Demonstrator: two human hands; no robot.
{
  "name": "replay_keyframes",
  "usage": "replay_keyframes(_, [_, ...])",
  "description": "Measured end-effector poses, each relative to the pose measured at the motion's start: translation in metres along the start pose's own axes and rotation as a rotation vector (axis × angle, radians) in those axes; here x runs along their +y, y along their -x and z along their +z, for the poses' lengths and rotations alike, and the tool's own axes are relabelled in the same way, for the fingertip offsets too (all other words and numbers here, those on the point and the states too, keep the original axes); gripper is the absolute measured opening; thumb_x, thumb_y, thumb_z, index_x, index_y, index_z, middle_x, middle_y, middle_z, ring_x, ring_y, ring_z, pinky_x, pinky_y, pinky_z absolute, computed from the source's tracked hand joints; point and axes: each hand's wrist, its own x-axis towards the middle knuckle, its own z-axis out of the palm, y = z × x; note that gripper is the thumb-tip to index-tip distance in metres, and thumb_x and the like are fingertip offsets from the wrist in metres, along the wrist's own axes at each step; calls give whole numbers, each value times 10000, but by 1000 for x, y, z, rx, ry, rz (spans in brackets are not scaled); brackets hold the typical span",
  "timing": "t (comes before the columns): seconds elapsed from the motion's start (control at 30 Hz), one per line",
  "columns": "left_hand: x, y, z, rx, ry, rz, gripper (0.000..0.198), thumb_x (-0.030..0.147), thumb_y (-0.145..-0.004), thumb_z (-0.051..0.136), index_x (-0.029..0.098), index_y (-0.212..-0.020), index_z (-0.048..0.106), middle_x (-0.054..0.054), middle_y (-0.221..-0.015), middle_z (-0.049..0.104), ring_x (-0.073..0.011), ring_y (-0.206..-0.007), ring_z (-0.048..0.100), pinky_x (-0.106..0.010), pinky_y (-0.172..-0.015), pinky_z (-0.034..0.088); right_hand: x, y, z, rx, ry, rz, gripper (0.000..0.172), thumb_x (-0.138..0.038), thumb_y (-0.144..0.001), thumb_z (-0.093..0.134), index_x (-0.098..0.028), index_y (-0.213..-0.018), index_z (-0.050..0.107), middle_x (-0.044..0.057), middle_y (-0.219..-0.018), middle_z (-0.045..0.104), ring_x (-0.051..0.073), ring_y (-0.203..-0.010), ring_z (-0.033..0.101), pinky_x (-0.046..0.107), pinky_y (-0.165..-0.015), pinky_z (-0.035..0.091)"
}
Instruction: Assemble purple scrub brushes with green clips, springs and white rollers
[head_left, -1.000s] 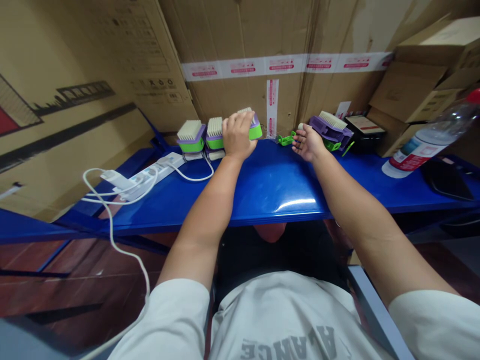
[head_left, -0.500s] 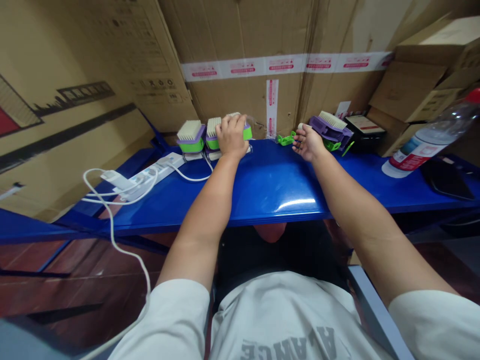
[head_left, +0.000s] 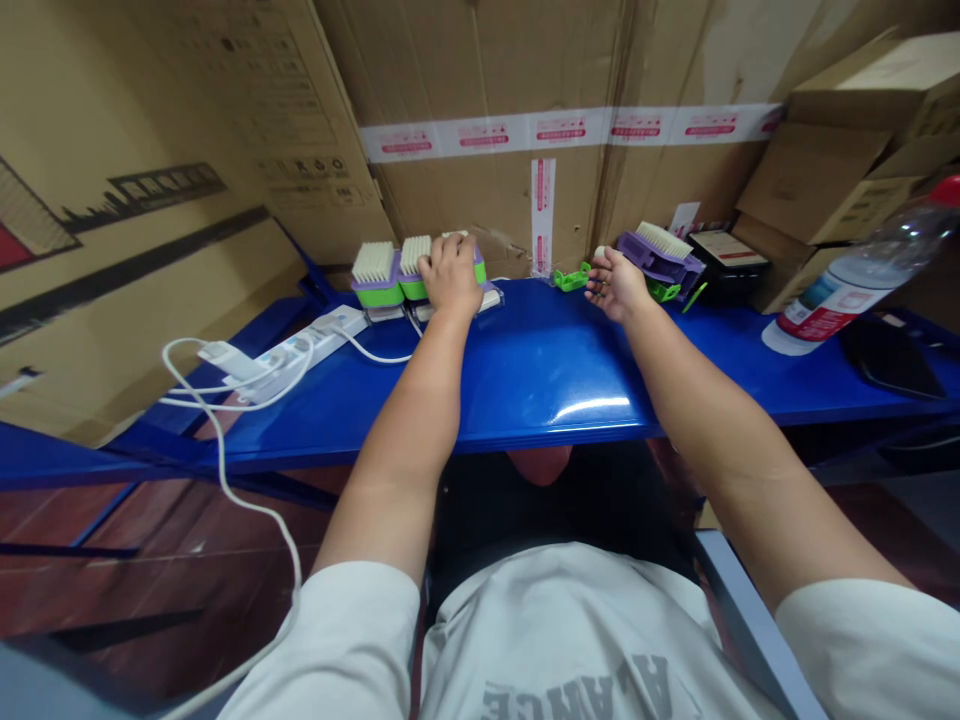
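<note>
Three scrubbing brushes with white bristles and purple-and-green bodies stand in a tight row at the back of the blue shelf (head_left: 540, 380). The leftmost brush (head_left: 375, 278) touches the middle brush (head_left: 415, 270). My left hand (head_left: 450, 277) is shut over the third brush (head_left: 478, 270), hiding most of it. My right hand (head_left: 619, 285) lies open, palm up, holding nothing. It is nearest a small green plastic clip (head_left: 571, 280) and a purple brush (head_left: 660, 250) tilted on its side. A white cover sits on one right fingertip.
A white power strip (head_left: 300, 350) with a charger and looping cable lies left on the shelf. A clear plastic bottle (head_left: 847, 285) lies at right, beside a black box (head_left: 727, 265). Cardboard boxes form the back wall.
My left hand has slid left with the third brush, closing the row of brushes up. My right hand has stayed in place.
</note>
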Motion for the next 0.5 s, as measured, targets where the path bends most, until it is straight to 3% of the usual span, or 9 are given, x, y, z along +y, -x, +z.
replay_keyframes(0.17, [-7, -4, 15, 35, 79, 76, 693, 218, -879, 754, 301, -1567, 722, -183, -1727, 691, -500, -1669, 546, -789, -1323, 447, -4, -4, -2, 63, 17, -151, 289, -459, -1167, 674, -246, -977, 638, -61, -734, 597, 96, -547, 545, 209, -533, 479])
replay_keyframes(0.33, [-4, -4, 23, 81, 102, 57, 626, 268, -879, 781, 292, -1504, 749, -197, -1641, 747, -513, -1621, 577, -814, -1316, 460, -13, -39, -23, 248, 32, -386, 256, -450, -1147, 633, -266, -970, 612, -50, -773, 570, 112, -574, 559, 224, -544, 475])
replay_keyframes(0.4, [-2, -4, 23, 87, 108, 44, 628, 265, -881, 776, 288, -1508, 742, -192, -1644, 744, -510, -1625, 571, -818, -1328, 451, -17, -55, -36, 341, 108, -494, 278, -491, -1163, 549, -271, -1030, 654, -10, -862, 626, 154, -667, 655, 256, -574, 506])
replay_keyframes(0.5, [3, -2, 17, 90, 124, 48, 657, 247, -878, 769, 292, -1532, 723, -173, -1675, 727, -503, -1668, 534, -819, -1377, 395, -22, -75, -54, 472, 223, -611, 405, -576, -1168, 455, -264, -1121, 709, 77, -1119, 726, 248, -964, 795, 336, -668, 600])
